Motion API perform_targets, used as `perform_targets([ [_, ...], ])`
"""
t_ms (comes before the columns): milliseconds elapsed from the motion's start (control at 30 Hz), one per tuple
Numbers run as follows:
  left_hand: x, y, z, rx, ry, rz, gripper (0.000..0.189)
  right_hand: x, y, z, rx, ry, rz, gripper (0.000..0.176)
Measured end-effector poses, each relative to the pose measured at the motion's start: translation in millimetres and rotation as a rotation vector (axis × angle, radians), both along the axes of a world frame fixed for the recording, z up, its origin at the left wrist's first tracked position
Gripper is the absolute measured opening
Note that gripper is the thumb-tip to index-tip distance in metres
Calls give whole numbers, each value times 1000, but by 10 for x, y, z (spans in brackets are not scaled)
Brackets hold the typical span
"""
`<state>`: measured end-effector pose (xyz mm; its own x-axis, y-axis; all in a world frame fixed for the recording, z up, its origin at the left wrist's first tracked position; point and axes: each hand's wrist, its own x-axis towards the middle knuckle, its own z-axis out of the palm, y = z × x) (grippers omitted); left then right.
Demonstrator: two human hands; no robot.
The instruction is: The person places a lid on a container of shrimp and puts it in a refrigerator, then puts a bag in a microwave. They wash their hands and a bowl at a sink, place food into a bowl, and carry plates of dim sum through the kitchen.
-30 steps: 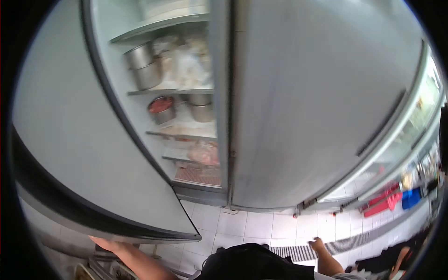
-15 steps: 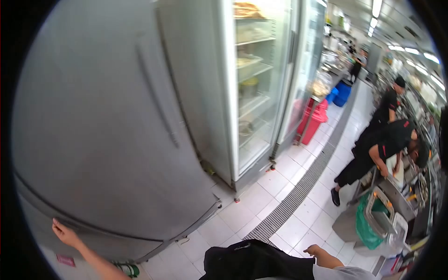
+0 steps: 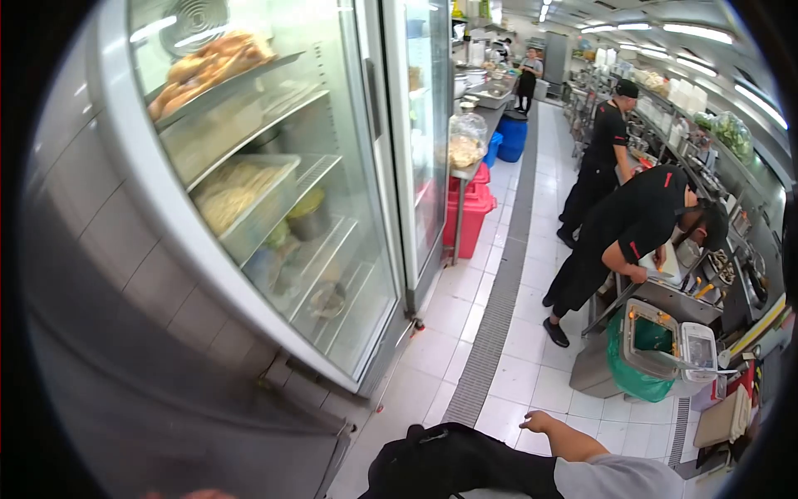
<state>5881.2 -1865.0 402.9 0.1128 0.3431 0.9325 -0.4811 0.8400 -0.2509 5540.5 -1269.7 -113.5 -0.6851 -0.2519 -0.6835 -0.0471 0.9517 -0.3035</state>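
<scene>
My right hand [image 3: 539, 422] hangs over the tiled floor beside my black apron [image 3: 461, 466]. Its fingers look loosely bent and apart, with nothing seen in them. Only a blurred sliver of my left hand [image 3: 195, 495] shows at the bottom edge, in front of the grey steel door [image 3: 191, 416]; its fingers are hidden. Ahead on the left stands a glass-door fridge [image 3: 366, 216]. Behind its glass I see a tray of browned food [image 3: 220, 71], a clear tub of pale food [image 3: 245, 195] and a metal pot [image 3: 309, 218].
Two people in black, one bent over the counter [image 3: 632, 224] and one behind [image 3: 605, 158], work at the right. Near them stands a bin with a green liner [image 3: 636, 366]. A drain grate [image 3: 490, 333] runs along the floor. Red bins [image 3: 470, 212] and a blue barrel [image 3: 511, 140] line the left.
My view has turned left and moved nearer the glass-door fridge. My left hand, earlier at the edge of the steel door, has dropped almost out of view. My right arm stays low.
</scene>
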Motion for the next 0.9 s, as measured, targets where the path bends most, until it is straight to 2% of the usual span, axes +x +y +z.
perform_targets([
  [33,-517,-33,-98,22,-122,-174,50,-207,-19,111,-37,20,-112,70],
  [67,-1465,323,-139,262,26,-516,50,-407,-35,224,-39,31,-132,70],
  [100,-1681,152,-464,379,-235,-548,49,-551,-29,350,-117,91,-242,68],
  [167,-2803,477,-633,575,-427,-888,43,-736,-7,649,-223,207,-425,65],
  [200,-3266,605,-650,678,-728,-925,43,-772,78,661,-221,206,-445,65],
  [267,-4236,834,-914,728,-1199,-971,45,-798,238,597,-329,272,-638,64],
  [333,-5024,992,-1448,713,-1454,-1023,47,-703,586,133,-160,296,-596,67],
  [367,-5351,1069,-1710,700,-1455,-1026,47,-582,770,-132,-181,186,-718,67],
  [400,-5601,1142,-1967,719,-1509,-1006,48,-373,1122,-793,-111,241,-634,64],
  [433,-5844,1233,-2117,742,-1549,-983,49,-149,1392,-1619,18,141,-501,63],
  [467,-6074,1359,-2177,738,-1531,-974,49,65,1609,-1339,-5,-105,-740,63],
  [500,-6259,1478,-2229,814,-1537,-980,49,-61,1578,-957,9,-200,-763,63],
  [567,-6614,1694,-2137,930,-1556,-958,50,-604,1551,-680,13,-270,-684,63],
  [633,-7044,1781,-2069,953,-1527,-934,50,-1331,1587,-631,-7,-276,-544,63],
  [700,-7385,1769,-2048,898,-1461,-875,51,-2151,1583,-694,-23,-267,-346,63],
  [800,-7937,1620,-1892,1062,-1407,-819,51,-3796,1345,-888,-12,-209,-42,63],
  [833,-8127,1551,-1862,1062,-1361,-807,50,-4403,1208,-1389,80,-81,-54,63],
  [867,-8326,1449,-1844,1087,-1344,-786,49,-4986,937,-1003,-49,27,-363,65],
  [900,-8551,1352,-1822,1081,-1314,-752,49,-5596,880,-1375,-144,191,-181,67],
])
